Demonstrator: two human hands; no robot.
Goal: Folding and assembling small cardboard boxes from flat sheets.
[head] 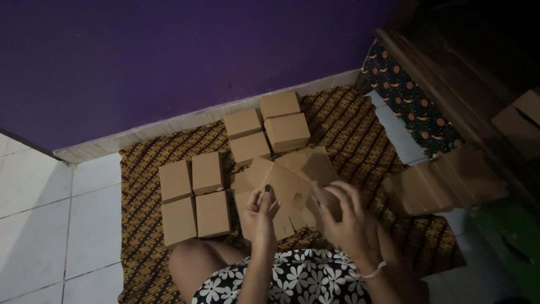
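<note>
A flat, partly folded brown cardboard box blank [287,188] is held up above a patterned brown mat [349,129]. My left hand [262,217] grips its lower left edge, fingers curled over the card. My right hand [350,222], with a pale bracelet at the wrist, pinches a flap on its right side. Several closed brown boxes sit on the mat: a group of four to the left [194,200] and another group farther back [267,129].
A stack of flat cardboard blanks [444,180] lies at the mat's right edge. A purple wall [169,56] runs behind, white floor tiles [50,225] are left, dark wooden furniture [472,67] is right. My knee [194,262] and flower-print clothing show at the bottom.
</note>
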